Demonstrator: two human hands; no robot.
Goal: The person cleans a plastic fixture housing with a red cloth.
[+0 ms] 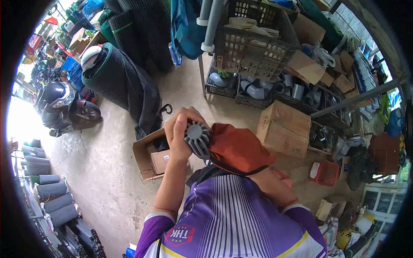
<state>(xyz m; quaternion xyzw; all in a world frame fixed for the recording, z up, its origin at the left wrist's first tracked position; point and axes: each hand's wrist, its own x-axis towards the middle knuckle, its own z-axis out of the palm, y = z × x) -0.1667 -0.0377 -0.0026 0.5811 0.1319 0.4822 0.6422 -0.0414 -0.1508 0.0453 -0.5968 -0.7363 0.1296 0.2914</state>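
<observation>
A dark grey ribbed plastic fitting [197, 138], round at its end and slotted along its sides, is in my left hand [180, 132], whose fingers wrap round it. Just to its right, touching or nearly touching it, is a rust-red cloth [241, 148] with a black edge. The cloth covers my right hand and wrist; only the forearm shows below it, so the fingers are hidden. Both hands are in front of my chest.
An open cardboard box [144, 165] stands on the floor at the left, beside a rolled dark mesh [124, 77]. A closed carton [285, 129] is at the right, below black crates [258, 51] of pipe fittings. A red basket [327, 173] lies further right; a motorbike [84, 114] stands left.
</observation>
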